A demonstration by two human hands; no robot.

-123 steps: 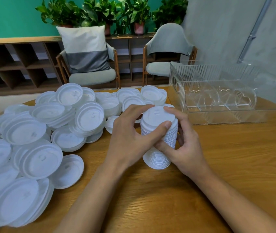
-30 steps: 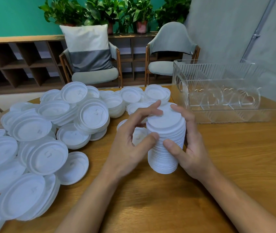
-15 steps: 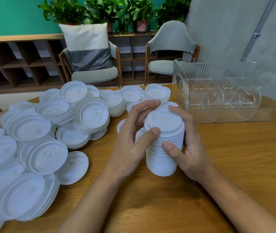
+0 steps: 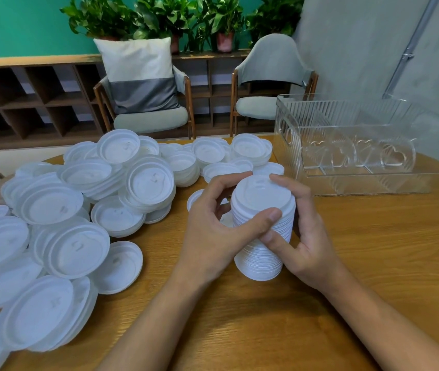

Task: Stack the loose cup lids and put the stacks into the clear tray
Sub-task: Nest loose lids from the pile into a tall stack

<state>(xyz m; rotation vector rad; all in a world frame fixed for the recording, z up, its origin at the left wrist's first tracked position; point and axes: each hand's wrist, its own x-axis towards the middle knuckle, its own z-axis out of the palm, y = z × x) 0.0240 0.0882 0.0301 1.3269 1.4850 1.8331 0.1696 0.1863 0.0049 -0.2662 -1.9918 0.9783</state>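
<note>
A tall stack of white cup lids (image 4: pixel 262 210) stands on the wooden table (image 4: pixel 360 263) in the middle of the view. My left hand (image 4: pixel 213 231) grips its left side, thumb across the front near the top. My right hand (image 4: pixel 304 236) grips its right side, fingers curled over the top rim and thumb on the front. Several loose white lids (image 4: pixel 63 226) lie heaped over the table's left half. The clear ribbed tray (image 4: pixel 293 156) stands at the back right, with heart-cut dividers and no lids in it.
Short lid stacks (image 4: pixel 251 151) sit behind my hands near the tray's left wall. Two chairs (image 4: pixel 261 103) and a low shelf with potted plants stand beyond the table's far edge. Bare wood shows on the right of the stack and in front of the tray.
Both hands have kept their hold on the stack. The left thumb has slid further across its front near the top, and the stack stays at the same spot on the table.
</note>
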